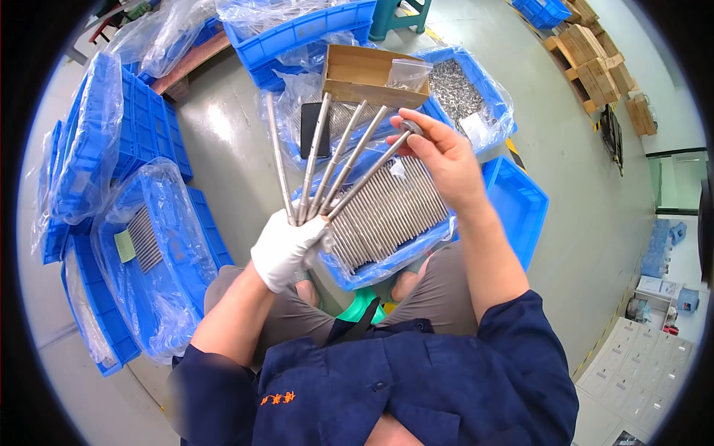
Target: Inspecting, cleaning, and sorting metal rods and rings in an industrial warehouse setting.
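In a white glove, my left hand (285, 251) is closed round the lower ends of several long metal rods (316, 157), which fan out upward. My bare right hand (455, 167) pinches a small, dark, round piece (411, 128) between thumb and fingers. That piece sits at the upper end of the rightmost rod (370, 175); whether it is fitted round the rod or only touches it, I cannot tell. Below both hands, a layer of similar rods (394, 212) lies side by side in a plastic-lined blue crate (357, 281).
Beyond the rods are a black phone (314, 130), an open cardboard box (353, 70) and a lined crate of small metal parts (457, 89). Blue crates (137, 123) with plastic film stand at the left. Another blue crate (520, 204) sits at the right, with cartons (587, 63) farther off.
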The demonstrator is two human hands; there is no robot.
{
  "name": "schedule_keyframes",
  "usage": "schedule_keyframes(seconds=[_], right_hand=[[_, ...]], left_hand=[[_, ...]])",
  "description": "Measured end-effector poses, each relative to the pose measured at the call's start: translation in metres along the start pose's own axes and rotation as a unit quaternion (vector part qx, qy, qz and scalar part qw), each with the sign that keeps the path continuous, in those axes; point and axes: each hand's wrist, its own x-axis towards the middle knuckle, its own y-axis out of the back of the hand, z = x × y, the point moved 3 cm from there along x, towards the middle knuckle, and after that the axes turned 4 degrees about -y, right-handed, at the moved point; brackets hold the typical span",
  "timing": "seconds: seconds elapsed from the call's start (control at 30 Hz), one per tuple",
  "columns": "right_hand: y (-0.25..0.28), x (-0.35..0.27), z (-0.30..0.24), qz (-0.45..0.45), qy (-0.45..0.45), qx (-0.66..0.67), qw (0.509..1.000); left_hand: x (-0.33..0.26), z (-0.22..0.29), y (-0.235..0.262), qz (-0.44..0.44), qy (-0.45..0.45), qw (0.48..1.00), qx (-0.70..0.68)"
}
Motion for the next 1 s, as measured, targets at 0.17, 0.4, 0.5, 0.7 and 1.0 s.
schedule_keyframes(seconds=[0.17,0.4,0.5,0.7,1.0], right_hand=[[0.019,-0.008,-0.028,-0.2,-0.108,-0.03,0.973],[0.016,-0.011,-0.026,-0.159,-0.083,-0.007,0.984],[0.02,-0.018,-0.029,-0.242,-0.089,0.066,0.964],[0.022,-0.011,-0.029,-0.136,-0.091,-0.019,0.986],[0.018,-0.01,-0.024,-0.162,-0.119,-0.031,0.979]], left_hand=[[-0.002,0.005,0.015,-0.071,0.024,0.997,-0.031],[-0.003,0.0,0.015,-0.086,0.061,0.994,-0.034],[-0.007,0.009,0.015,-0.12,0.064,0.991,-0.016],[-0.01,0.014,0.019,-0.069,0.057,0.996,0.023],[-0.006,0.009,0.02,-0.057,0.003,0.998,0.037]])
